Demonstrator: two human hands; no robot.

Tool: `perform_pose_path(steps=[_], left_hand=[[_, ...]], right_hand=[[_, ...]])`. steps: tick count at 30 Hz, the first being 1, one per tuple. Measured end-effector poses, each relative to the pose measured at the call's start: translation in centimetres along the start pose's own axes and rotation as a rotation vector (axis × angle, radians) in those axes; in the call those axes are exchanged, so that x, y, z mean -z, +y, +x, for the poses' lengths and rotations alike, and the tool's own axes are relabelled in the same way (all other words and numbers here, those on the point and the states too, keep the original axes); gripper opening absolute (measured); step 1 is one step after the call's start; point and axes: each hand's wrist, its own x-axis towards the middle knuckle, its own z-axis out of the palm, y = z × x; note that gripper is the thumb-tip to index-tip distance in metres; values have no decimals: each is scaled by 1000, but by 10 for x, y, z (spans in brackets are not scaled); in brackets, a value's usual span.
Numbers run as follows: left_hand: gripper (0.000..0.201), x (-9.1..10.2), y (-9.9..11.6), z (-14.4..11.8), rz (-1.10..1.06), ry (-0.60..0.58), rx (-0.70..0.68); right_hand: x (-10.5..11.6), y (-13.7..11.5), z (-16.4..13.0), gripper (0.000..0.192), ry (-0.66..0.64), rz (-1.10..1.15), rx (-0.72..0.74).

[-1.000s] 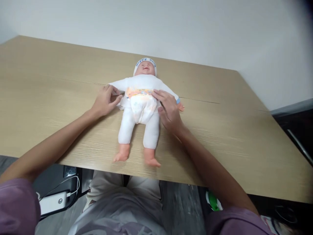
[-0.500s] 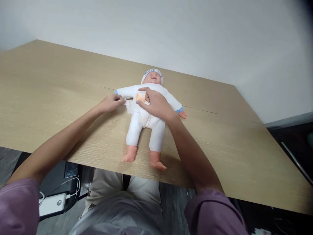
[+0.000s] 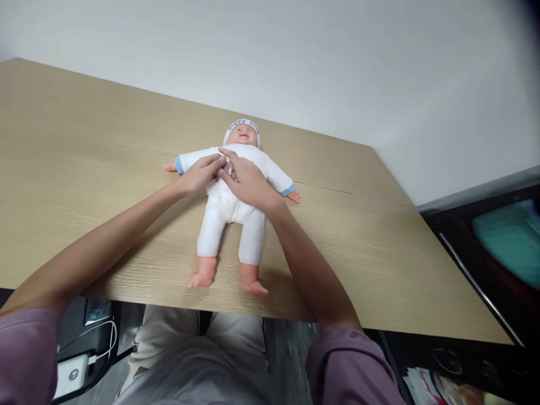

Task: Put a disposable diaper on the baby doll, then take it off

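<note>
Both hands, left hand (image 3: 199,175) and right hand (image 3: 247,183), fingers together pinching the suit on the doll (image 3: 231,197) chest — tug unevenly and it skews sideways.

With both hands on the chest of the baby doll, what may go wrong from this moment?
1. The baby doll lies with its feet close to the near edge of the table; a pull toward the person might slide it off.
2. The left hand and right hand crowd one spot, so fingers may hide the suit's front.
</note>
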Motion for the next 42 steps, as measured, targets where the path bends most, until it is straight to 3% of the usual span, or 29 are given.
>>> perform_pose_path(steps=[3,5,9,14,16,18,21,22,24,26,29,31,36,42], left_hand=[[44,4,-16,0,-98,94,-19],[51,6,-26,0,-51,114,-44],[57,10,-38,-1,70,64,-80],[48,13,-47,3,87,50,-67],[41,11,-48,3,145,142,-61],[39,7,-43,-2,228,309,-100],[37,-2,-21,-25,346,468,-287],[34,-6,-10,-36,364,448,-349],[29,-13,14,-63,368,303,-416],[25,-19,32,-88,398,30,-417],[24,-21,41,-109,525,-390,-357],[29,-18,36,-110,612,-489,-317],[44,-15,20,-95,590,-286,-170],[50,-28,15,-94,442,-81,35]], right_hand=[[1,6,0,56,0,88,-8],[2,8,0,56,2,151,-25],[4,11,-1,56,7,216,-64],[1,16,3,48,55,196,-36],[-1,19,6,46,106,175,-12],[-3,19,6,44,193,149,16],[-6,11,-9,31,374,127,61],[-7,6,-21,26,421,129,83],[-8,-5,-51,24,426,142,151],[-8,-13,-88,26,295,155,209],[-7,-14,-135,21,1,157,167],[-6,-5,-152,17,-48,130,109],[-6,17,-145,18,17,107,-65],[-25,11,-135,16,190,-17,-111]])
